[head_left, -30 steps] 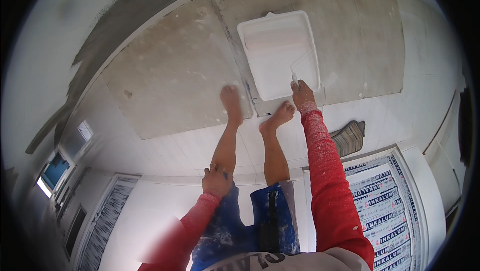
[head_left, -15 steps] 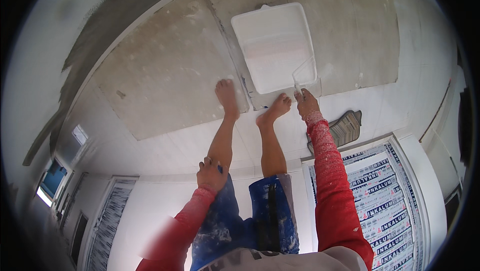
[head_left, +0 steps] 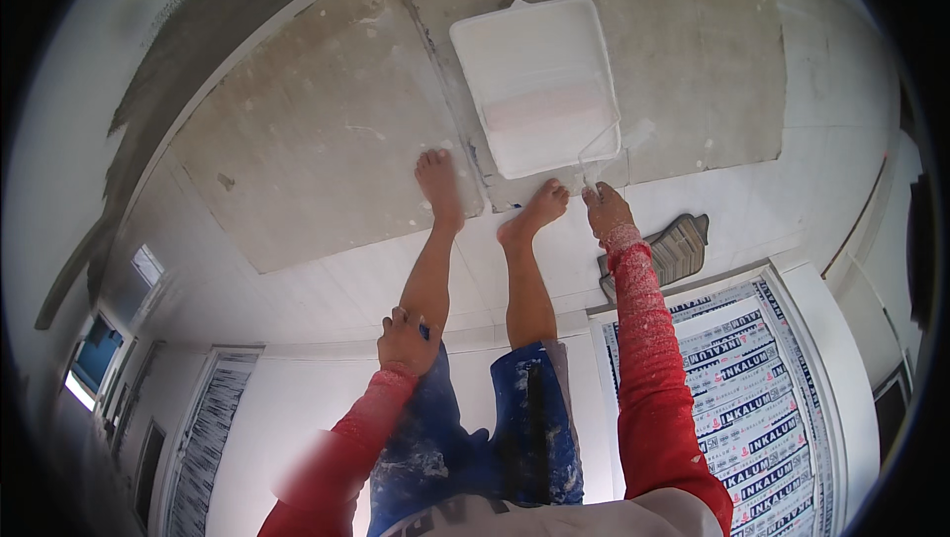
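Note:
My right hand (head_left: pixel 609 210) is closed around the handle of a paint roller (head_left: pixel 598 153). The roller's thin wire frame reaches over the near right corner of a white paint tray (head_left: pixel 524 24). Pale paint lies in the tray, with a pinkish band across it; the roller's sleeve is hard to make out against it. On my left knee, over the blue shorts (head_left: pixel 445 438), rests my left hand (head_left: pixel 406 341), its fingers apart and holding nothing. Dried white splashes mark the shorts and my red right sleeve.
Under the tray and my bare feet lie brownish boards (head_left: pixel 317 131) on a pale tiled floor. Flip-flops (head_left: pixel 665 252) lie right of my right hand. A frame covered in printed film (head_left: pixel 757 389) stands at the lower right. Grey patches (head_left: pixel 178 82) mark the wall at left.
The view has shifted slightly, so the scene sits a little further left and higher. My right hand still grips the roller at the tray, and my left hand stays on the knee.

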A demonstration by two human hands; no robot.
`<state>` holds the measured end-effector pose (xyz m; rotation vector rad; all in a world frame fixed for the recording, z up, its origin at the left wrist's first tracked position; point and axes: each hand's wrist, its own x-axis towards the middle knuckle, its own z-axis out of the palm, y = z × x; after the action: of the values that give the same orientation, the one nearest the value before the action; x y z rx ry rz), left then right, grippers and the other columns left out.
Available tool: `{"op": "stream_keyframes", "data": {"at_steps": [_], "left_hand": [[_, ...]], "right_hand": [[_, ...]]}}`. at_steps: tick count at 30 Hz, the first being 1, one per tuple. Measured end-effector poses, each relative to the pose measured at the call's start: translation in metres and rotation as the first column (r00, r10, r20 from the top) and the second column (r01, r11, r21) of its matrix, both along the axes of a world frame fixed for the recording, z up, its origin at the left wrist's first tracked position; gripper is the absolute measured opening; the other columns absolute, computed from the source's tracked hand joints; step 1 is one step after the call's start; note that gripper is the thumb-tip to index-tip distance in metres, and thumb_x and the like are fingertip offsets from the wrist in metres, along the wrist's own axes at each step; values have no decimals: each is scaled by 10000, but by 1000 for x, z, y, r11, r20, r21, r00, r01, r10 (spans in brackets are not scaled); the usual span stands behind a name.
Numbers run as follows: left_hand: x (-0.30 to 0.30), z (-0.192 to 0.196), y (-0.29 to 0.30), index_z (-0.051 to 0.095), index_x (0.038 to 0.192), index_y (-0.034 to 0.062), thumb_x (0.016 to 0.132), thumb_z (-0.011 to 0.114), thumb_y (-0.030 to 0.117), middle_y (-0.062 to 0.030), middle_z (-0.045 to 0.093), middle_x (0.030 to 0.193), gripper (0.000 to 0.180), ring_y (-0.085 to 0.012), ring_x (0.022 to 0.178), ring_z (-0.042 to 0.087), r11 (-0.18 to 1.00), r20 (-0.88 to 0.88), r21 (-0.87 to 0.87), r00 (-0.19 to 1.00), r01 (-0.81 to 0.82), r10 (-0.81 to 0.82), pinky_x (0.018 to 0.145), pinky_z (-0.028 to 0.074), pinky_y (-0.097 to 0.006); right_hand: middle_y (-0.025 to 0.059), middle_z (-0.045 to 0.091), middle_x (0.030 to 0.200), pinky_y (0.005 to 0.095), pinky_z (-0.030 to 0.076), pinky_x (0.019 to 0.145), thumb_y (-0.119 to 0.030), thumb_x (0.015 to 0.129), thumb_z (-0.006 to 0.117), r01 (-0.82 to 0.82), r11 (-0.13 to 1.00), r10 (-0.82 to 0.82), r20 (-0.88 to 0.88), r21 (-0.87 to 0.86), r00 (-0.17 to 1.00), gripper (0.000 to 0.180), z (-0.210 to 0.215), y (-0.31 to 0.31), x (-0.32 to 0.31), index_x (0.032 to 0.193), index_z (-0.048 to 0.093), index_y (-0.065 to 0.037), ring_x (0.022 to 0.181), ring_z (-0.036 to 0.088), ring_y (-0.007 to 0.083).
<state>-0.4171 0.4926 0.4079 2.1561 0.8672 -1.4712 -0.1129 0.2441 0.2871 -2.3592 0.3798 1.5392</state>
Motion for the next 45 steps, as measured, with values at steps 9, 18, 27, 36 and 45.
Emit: {"op": "stream_keyframes", "data": {"at_steps": [9, 18, 27, 36, 45], "left_hand": [[3, 0, 0, 642, 1154, 57, 914, 585, 428, -190, 527, 1353, 445, -388, 1193, 536, 1000, -15, -26, 1000, -11, 11, 900, 553, -506], [-2, 0, -1, 625, 1194, 44, 919, 567, 427, -199, 521, 1358, 475, -397, 1204, 532, 999, -29, -50, 1000, -13, 11, 901, 555, -511], [-1, -2, 0, 619, 1195, 24, 924, 564, 440, -214, 522, 1350, 499, -406, 1174, 544, 998, 3, -48, 1000, -31, 31, 889, 558, -517], [-2, 0, 15, 681, 1069, 48, 910, 583, 448, -202, 550, 1313, 442, -402, 1143, 560, 997, 50, -64, 997, -50, 53, 840, 568, -505], [-17, 2, 40, 701, 1125, 76, 879, 617, 435, -198, 573, 1289, 444, -371, 1123, 591, 997, 73, -64, 996, 45, -40, 865, 570, -488]], "right_hand": [[306, 657, 1180, 519, 490, 983, -398, 996, 526, -149, 988, 142, -110, -50, 984, 495, 19, -33, -22, 1250, 592, 21, 1134, 617, 479], [276, 677, 1162, 457, 586, 747, -390, 1004, 517, 0, 998, -3, -61, -58, 998, 507, 10, 34, 52, 1300, 582, 17, 939, 708, 400], [299, 661, 1172, 513, 500, 954, -399, 1000, 517, -1, 999, 2, 33, -32, 999, 474, -18, -31, -23, 1226, 605, 8, 1114, 634, 457], [209, 689, 1101, 434, 584, 544, -416, 1007, 493, 9, 998, -12, -59, -61, 998, 494, -6, 48, 43, 1259, 563, 2, 775, 712, 357], [124, 659, 800, 354, 455, 419, -400, 1004, 559, 356, 934, -356, 5, -34, 935, 421, -23, 22, -31, 1199, 608, -30, 486, 567, 198]]}}
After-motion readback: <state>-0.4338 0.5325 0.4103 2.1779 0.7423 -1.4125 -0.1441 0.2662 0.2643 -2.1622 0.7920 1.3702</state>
